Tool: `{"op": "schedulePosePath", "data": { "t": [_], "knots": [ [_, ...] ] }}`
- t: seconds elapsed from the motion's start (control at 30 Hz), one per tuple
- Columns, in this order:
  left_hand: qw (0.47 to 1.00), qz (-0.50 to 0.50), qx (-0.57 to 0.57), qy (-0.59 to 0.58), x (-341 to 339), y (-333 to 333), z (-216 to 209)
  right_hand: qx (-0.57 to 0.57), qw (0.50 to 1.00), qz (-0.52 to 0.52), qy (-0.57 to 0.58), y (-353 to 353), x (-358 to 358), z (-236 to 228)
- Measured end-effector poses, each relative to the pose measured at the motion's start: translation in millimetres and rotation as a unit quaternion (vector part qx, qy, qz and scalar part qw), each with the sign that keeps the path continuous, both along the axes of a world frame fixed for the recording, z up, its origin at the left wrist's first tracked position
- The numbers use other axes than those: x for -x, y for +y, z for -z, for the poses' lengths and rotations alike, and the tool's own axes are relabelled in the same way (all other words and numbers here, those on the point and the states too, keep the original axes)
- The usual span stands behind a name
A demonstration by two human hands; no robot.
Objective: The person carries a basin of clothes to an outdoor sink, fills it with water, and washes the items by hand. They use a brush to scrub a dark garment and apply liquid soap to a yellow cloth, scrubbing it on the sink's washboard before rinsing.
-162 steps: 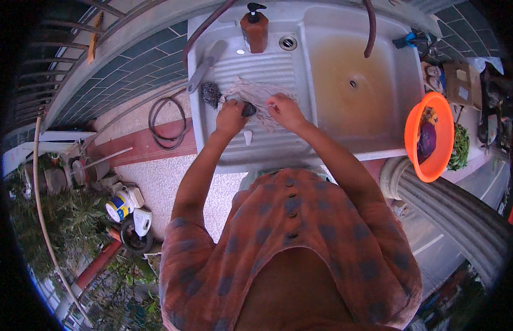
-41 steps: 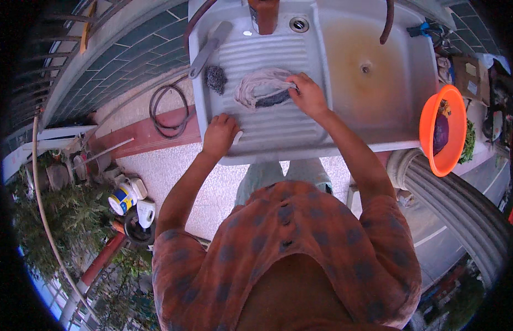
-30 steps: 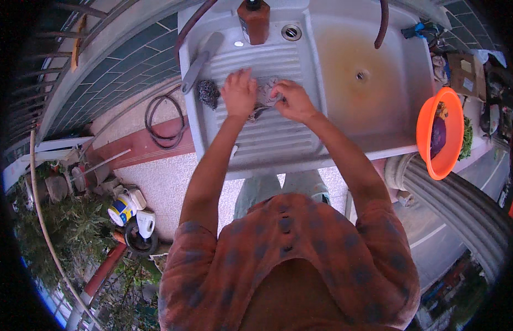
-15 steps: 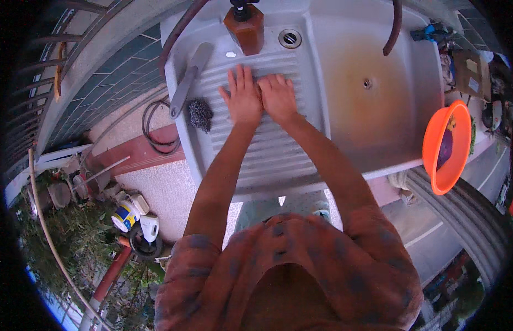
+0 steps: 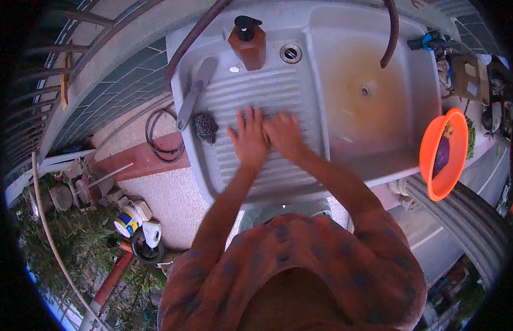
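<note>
My left hand [image 5: 251, 138] lies flat on the ridged washboard part [image 5: 251, 88] of a pale stone sink, fingers apart and pointing away from me. Right beside it, my right hand [image 5: 285, 135] presses on the ridges with its fingers bent under; whatever it grips, if anything, is hidden. The two hands touch or nearly touch at the thumbs. Left of them sits a dark wire scourer [image 5: 205, 128]. A grey-handled brush [image 5: 195, 91] leans along the sink's left rim. Beyond the hands stands an amber pump bottle [image 5: 248, 48], with a small white piece [image 5: 234, 69] near its base.
The right basin [image 5: 372, 105] has a brownish stain round its drain. A dark hose [image 5: 391, 33] hangs over it. An orange plastic bowl [image 5: 444, 154] with something purple in it stands at the right edge. A metal drain [image 5: 290, 53] lies beyond the ridges.
Both hands have drawn toward me along the ridges, staying side by side. The view has shifted slightly; the bottle, brush and scourer keep their places on the sink.
</note>
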State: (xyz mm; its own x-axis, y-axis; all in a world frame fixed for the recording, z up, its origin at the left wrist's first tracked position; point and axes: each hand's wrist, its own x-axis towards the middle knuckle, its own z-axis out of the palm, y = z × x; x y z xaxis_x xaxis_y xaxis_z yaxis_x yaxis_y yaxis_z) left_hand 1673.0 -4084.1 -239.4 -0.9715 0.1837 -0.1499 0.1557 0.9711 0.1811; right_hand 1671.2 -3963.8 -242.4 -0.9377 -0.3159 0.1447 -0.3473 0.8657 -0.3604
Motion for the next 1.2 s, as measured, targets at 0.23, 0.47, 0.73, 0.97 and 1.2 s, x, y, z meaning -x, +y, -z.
{"op": "schedulePosePath", "data": {
  "t": [0.23,0.47,0.73,0.97,1.2],
  "knots": [
    [0.998,-0.01,0.006,0.054,45.7,4.3,-9.3,-0.019,0.999,0.039,0.001,-7.9,53.4,-9.5],
    [0.996,0.034,-0.013,-0.082,-37.5,-5.5,-18.4,-0.012,0.997,0.011,-0.073,-2.6,-42.8,-11.0],
    [0.994,-0.055,-0.027,0.095,85.1,8.3,-14.0,0.023,0.991,0.114,0.061,-19.6,86.9,-13.3],
    [0.997,0.049,0.011,-0.052,-40.8,-1.0,-9.1,-0.017,0.998,0.026,-0.047,-1.9,-40.5,-6.3],
    [0.991,-0.024,-0.01,0.135,83.7,4.5,-14.3,0.021,0.995,0.098,0.006,-16.8,86.5,-14.0]
  ]
}}
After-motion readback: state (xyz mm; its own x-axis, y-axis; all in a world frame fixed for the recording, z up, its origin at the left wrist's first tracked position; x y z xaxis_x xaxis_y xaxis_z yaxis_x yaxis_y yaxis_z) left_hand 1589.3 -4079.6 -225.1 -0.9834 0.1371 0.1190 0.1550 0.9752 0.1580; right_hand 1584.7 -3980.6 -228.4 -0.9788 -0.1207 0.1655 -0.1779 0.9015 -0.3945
